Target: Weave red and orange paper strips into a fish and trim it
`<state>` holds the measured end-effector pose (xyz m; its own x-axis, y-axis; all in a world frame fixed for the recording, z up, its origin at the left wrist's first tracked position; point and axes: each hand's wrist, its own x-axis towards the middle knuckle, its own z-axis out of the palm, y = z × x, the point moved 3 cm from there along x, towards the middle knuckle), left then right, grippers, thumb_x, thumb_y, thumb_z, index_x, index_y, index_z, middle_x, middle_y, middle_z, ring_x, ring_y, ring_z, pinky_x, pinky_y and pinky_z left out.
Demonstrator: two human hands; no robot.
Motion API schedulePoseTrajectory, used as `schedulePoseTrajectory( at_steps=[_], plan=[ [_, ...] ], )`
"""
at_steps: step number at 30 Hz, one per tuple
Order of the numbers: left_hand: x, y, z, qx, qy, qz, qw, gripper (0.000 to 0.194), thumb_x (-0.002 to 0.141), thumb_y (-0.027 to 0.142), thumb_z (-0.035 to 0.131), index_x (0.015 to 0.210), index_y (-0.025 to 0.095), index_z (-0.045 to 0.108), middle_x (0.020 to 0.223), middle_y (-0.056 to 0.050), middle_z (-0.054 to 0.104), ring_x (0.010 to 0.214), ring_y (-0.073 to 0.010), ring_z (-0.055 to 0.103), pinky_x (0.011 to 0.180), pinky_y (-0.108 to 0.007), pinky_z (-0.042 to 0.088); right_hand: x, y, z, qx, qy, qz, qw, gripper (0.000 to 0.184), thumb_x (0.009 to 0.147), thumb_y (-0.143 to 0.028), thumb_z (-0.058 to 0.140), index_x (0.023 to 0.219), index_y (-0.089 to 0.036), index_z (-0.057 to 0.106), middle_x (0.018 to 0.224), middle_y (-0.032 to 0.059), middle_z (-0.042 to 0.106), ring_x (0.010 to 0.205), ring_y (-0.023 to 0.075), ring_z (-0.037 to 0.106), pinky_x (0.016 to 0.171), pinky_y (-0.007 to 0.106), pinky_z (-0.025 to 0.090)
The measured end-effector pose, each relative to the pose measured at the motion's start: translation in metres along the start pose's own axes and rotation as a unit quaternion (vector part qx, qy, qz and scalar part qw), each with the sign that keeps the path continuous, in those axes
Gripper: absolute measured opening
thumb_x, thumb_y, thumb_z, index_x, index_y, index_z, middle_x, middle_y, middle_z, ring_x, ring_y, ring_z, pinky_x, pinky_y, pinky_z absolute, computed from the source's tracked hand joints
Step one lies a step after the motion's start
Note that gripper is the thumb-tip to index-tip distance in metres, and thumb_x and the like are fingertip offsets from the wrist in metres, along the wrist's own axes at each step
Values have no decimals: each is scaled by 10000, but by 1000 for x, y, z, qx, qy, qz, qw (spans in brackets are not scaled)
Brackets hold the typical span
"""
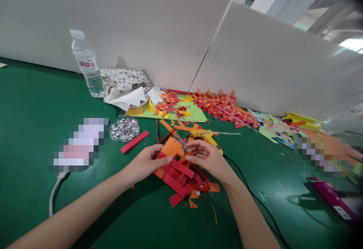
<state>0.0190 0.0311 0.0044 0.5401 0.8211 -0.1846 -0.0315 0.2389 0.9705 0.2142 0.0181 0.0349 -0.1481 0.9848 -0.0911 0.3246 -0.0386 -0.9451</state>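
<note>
A piece of interwoven red and orange paper strips [171, 173] is between my hands. My left hand [149, 162] grips its left side, thumb on top and fingers underneath. At its right side, my right hand [208, 158] has curled fingers, with thumb and fingertips at the orange strip ends. Scissors with red handles [205, 186] lie under and beside the paper, their metal blades showing above it. Behind my right hand rests a yellow hot glue gun [204, 135] with a clear glue stick. Orange and red offcuts [193, 203] are scattered around.
A water bottle [88, 67] and a tissue pouch [124, 81] stand by the partition. Googly eyes [124, 129] fill a clear container next to a blurred phone [81, 143]. Woven paper fish [218, 105] are piled at the back. A black cord [252, 192] and a purple power strip [331, 200] lie right.
</note>
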Motion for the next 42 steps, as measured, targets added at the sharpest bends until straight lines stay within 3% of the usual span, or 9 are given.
schedulePoseTrajectory(
  at_steps=[5,10,14,18,23,32,42],
  plan=[
    [-3,-1,7,-76,-32,-30,996,419,691,303,711,1068,181,573,1094,-79,663,976,-235,630,847,-367,484,0,2,9,-13,10,-7,1000,272,679,-288,721,928,-223,633,901,19,643,839,170,610,769,327,506],
    [-3,-5,6,-58,-1,-45,997,624,577,161,782,1133,174,500,1067,-86,668,959,-245,642,842,-391,503,1,6,18,18,67,-22,997,225,691,-321,718,866,-212,628,884,26,633,855,180,605,709,294,514],
    [-2,-5,3,-64,17,-36,997,556,609,170,760,1105,168,510,1072,-90,665,965,-251,642,847,-395,504,1,4,18,41,85,-32,995,280,703,-336,720,923,-215,596,894,31,627,849,173,604,732,297,507],
    [-2,-4,0,-89,29,-29,995,560,615,174,759,1117,179,511,1136,-99,648,1002,-249,631,839,-377,512,2,3,10,46,57,-1,997,411,681,-337,738,1024,-215,546,910,43,641,821,169,618,771,329,500],
    [-2,-5,-3,-70,57,-26,996,536,617,175,756,1097,192,519,1092,-79,669,962,-236,646,815,-370,518,1,1,5,79,46,-1,996,502,594,-295,790,1025,-204,548,838,29,633,691,147,605,686,315,515],
    [-2,-5,4,-102,-3,-19,995,507,680,212,716,1133,154,496,1152,-128,630,1048,-269,605,831,-381,506,2,4,13,64,112,-32,991,308,622,-316,771,861,-204,613,714,7,630,685,159,601,654,301,493],
    [-2,-3,4,-104,12,-22,994,344,764,285,646,1071,168,546,1047,-85,678,869,-217,665,772,-350,518,-3,-1,20,-18,113,-16,993,233,675,-282,714,861,-204,597,724,2,623,676,149,605,580,254,473]
  ],
)
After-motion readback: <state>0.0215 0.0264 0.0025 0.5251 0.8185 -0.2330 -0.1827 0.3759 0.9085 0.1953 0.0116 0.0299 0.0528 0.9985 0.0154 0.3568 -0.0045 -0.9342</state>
